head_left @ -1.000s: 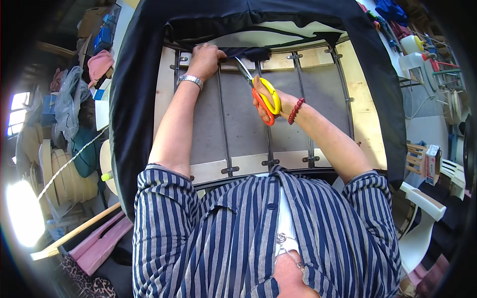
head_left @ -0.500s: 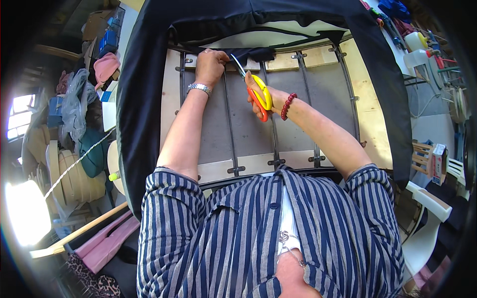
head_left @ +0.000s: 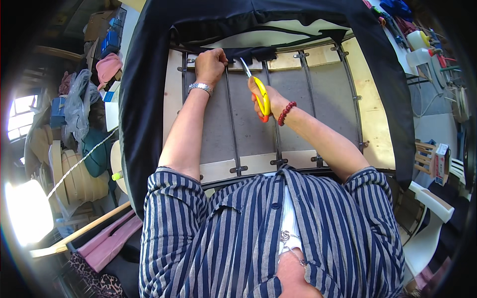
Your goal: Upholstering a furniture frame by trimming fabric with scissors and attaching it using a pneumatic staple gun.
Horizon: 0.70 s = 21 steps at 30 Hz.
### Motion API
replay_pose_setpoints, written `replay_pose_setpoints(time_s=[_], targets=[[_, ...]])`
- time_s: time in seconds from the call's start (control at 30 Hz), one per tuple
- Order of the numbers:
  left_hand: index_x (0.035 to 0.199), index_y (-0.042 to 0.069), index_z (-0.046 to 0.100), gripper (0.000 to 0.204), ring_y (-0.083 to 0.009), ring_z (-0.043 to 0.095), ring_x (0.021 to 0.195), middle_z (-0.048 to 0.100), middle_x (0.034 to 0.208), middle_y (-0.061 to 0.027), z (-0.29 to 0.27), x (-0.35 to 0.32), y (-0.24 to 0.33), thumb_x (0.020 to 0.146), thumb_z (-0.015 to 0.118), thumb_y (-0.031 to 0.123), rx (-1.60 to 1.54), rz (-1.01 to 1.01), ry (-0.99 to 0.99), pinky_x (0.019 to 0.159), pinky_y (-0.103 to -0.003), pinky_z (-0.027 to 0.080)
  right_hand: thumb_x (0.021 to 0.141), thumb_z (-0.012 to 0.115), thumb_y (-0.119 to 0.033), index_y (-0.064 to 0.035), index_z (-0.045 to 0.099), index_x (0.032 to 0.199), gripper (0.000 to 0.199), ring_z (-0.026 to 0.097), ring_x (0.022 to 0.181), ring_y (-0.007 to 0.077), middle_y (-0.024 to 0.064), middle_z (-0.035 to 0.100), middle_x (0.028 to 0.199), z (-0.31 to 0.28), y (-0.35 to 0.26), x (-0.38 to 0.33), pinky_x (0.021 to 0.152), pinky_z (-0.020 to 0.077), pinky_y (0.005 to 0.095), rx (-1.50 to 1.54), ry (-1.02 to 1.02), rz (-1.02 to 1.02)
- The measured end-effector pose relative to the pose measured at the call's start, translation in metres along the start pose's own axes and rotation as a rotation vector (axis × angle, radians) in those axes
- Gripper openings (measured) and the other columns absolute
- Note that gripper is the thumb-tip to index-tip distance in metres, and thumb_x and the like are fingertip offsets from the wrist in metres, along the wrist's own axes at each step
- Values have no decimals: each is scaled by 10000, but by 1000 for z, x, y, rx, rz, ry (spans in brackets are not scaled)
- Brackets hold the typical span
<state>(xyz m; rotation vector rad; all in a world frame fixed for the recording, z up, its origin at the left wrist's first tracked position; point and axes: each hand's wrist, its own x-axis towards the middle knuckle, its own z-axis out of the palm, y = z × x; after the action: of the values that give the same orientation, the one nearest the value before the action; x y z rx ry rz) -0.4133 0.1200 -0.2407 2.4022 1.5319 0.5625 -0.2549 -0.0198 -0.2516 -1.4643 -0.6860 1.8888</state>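
Observation:
My left hand [head_left: 209,66] is closed at the far edge of the frame, its fingertips pinching the black cloth [head_left: 252,53] that hangs over there. In my right hand [head_left: 276,101] is a pair of scissors [head_left: 265,94] with yellow and orange handles. Their narrow blades point away from me and look closed or nearly so, with the tip just below the cloth's ragged lower edge. Below both hands lies a grey panel [head_left: 251,124] crossed by dark metal rods and bordered by pale wood strips. More black fabric [head_left: 144,109] drapes round the frame.
Rolls of pale strip material [head_left: 82,174] and clear plastic bags [head_left: 77,104] crowd the left side. A twisted white cord [head_left: 82,161] runs there. Tools and bottles [head_left: 417,57] lie at the far right, with a white chair [head_left: 431,203] nearer me.
The scissors and my right hand have drawn slightly right and toward me, away from my left fingertips. Their handles have turned more edge-on. My left hand stays nearly in place.

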Motion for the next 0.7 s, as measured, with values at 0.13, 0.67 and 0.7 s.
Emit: replay_pose_setpoints(time_s=[0.13, 0.67, 0.7], targets=[[730, 37, 659, 73, -178, 666, 672, 689, 719, -68, -5, 5, 0, 699, 694, -19, -74, -41, 0, 620, -288, 511, 643, 726, -628, -42, 523, 809, 642, 590, 583, 220, 101, 591, 661, 0, -1, 8, 571, 497, 323, -181, 174, -127], [882, 74, 684, 141, -361, 633, 772, 653, 803, -178, -20, 21, 12, 751, 651, 115, -49, 97, -12, 708, -408, 508, 725, 722, -134, -54, 522, 1024, 369, 627, 899, 383, 203, 652, 917, 36, -51, 107, 791, 504, 432, -468, 743, -635], [900, 74, 677, 153, -369, 629, 776, 649, 804, -183, -22, 22, 14, 755, 638, 101, 1, 149, -41, 707, -410, 506, 724, 720, -118, -51, 520, 1039, 379, 626, 905, 384, 207, 651, 922, 36, -50, 108, 799, 504, 428, -434, 736, -634]])
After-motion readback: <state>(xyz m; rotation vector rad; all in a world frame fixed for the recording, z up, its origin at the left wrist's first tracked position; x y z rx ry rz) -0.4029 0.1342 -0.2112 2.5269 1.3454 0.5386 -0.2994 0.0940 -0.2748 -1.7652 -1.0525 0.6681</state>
